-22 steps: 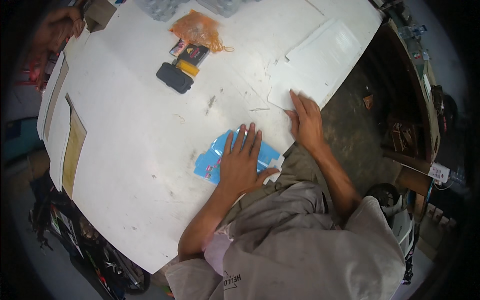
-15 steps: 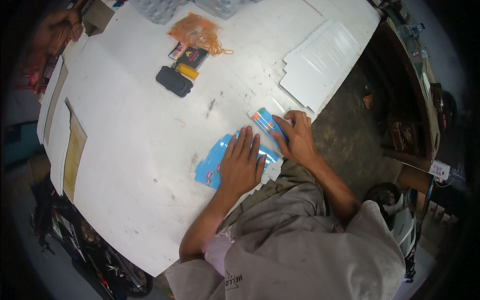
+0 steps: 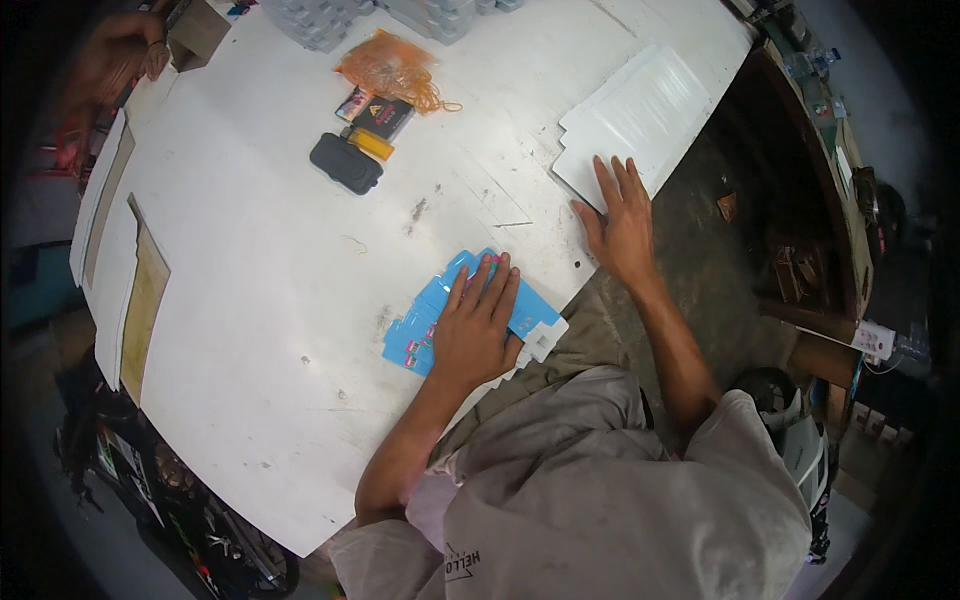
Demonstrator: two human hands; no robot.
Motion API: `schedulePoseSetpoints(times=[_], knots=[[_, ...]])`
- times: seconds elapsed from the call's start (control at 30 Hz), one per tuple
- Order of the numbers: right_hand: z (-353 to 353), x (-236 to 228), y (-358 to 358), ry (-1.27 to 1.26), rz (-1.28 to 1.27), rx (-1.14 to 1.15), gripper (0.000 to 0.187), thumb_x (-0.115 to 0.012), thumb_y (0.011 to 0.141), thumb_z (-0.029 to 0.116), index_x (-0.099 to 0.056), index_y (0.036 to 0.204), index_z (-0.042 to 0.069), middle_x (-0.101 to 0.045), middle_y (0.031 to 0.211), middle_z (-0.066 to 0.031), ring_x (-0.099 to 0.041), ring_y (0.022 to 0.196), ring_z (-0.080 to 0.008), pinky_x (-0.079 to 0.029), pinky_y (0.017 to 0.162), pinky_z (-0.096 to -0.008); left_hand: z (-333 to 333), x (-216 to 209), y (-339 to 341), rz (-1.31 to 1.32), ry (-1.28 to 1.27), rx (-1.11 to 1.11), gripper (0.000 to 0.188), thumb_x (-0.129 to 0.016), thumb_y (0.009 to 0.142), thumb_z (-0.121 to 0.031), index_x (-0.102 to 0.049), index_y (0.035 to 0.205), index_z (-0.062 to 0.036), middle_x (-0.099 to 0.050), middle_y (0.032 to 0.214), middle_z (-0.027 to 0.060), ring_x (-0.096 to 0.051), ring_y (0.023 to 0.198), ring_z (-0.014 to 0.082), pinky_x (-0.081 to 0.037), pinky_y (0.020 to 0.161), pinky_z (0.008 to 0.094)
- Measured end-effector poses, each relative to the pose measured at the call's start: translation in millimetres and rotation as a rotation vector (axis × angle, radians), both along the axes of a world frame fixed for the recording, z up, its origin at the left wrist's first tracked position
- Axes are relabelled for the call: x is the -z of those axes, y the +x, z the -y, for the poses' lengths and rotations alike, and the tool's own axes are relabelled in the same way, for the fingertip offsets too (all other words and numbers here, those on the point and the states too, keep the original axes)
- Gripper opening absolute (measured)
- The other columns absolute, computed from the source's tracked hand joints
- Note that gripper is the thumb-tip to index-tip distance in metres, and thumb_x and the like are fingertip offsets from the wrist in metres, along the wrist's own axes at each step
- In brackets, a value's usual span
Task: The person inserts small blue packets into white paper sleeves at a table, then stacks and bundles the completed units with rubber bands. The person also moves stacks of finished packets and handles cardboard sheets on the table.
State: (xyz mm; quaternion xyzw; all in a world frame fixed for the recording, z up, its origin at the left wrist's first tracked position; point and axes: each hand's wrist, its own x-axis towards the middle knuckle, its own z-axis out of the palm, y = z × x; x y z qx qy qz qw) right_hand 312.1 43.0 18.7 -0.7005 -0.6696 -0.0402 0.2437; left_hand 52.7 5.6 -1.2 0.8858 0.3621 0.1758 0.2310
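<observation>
Flat blue printed card blanks point(image 3: 420, 325) with white tabs lie fanned at the near edge of the table. My left hand point(image 3: 475, 325) rests palm down on them, open, its fingers stretched out and covering their middle. To the right, my right hand point(image 3: 622, 220) is open, fingers apart, at the near corner of a stack of white flat card blanks point(image 3: 640, 115). Its fingertips lie over the stack's edge, and nothing shows between them.
On the white table point(image 3: 270, 300) a dark case point(image 3: 346, 163), a yellow lighter point(image 3: 371, 143), a dark packet point(image 3: 383, 117) and a bag of orange rubber bands point(image 3: 385, 65) sit farther back. Grey stacked pieces point(image 3: 320, 20) stand beyond. Another person's hand point(image 3: 154, 60) is at far left.
My right hand has left the small blue printed piece and moved up and right to the white stack. That piece no longer shows separately. My left hand stays on the blue blanks.
</observation>
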Motion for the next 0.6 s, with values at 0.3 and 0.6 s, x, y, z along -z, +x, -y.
schedulePoseSetpoints(times=[0.3,0.6], knots=[[32,-29,-43,-0.536,-0.636,-0.13,0.033,-0.074,0.091,0.012,-0.07,0.122,0.001,-0.069,0.112,-0.0173,-0.065,0.1,-0.0353,-0.052,0.087,-0.0423,1,-13,1,0.006,-0.032,0.003,0.078,-0.066,0.093,-0.045,-0.047,0.15,0.0048,-0.041,0.161,0.0247,-0.039,0.15,0.0411,-0.027,0.124,0.0556],[35,4,-28,-0.261,-0.577,-0.077,0.04,-0.071,0.093,0.012,-0.065,0.132,0.003,-0.07,0.112,-0.0177,-0.063,0.107,-0.0371,-0.047,0.095,-0.0501,5,-4,7,-0.016,-0.039,-0.078,0.048,-0.057,0.103,-0.032,-0.061,0.144,-0.0093,-0.049,0.156,0.0203,-0.043,0.146,0.0431,-0.031,0.118,0.0605]])
